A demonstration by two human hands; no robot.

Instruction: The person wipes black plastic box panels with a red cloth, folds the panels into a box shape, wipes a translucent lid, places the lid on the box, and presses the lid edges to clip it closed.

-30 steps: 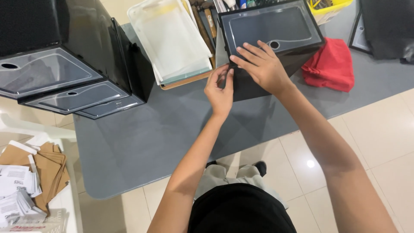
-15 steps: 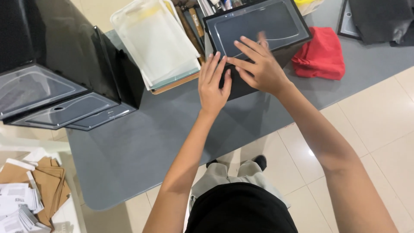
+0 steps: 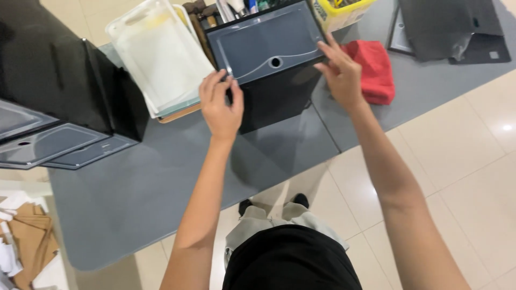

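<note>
I stand at the near edge of the grey matte surface, arms stretched across it. My left hand grips the near left corner of the black box with a clear plastic lid panel, fingers curled against its edge, seemingly to steady it. My right hand rests at the box's right corner, fingers spread and pressing on the lid's rim; I cannot tell whether it truly clasps anything. Holding both corners keeps the box square while I handle it. The box sits near the far middle of the surface, its lid showing a small round hole.

Just right of it lies a red folded cloth. To the left, a stack of pale translucent plastic trays rests on a brown board. At the left edge stand stacked black boxes with the same clear fronts. Beyond, at the far edge, a yellow basket holds small items, and dark grey flat sheets lie at the far right corner.
</note>
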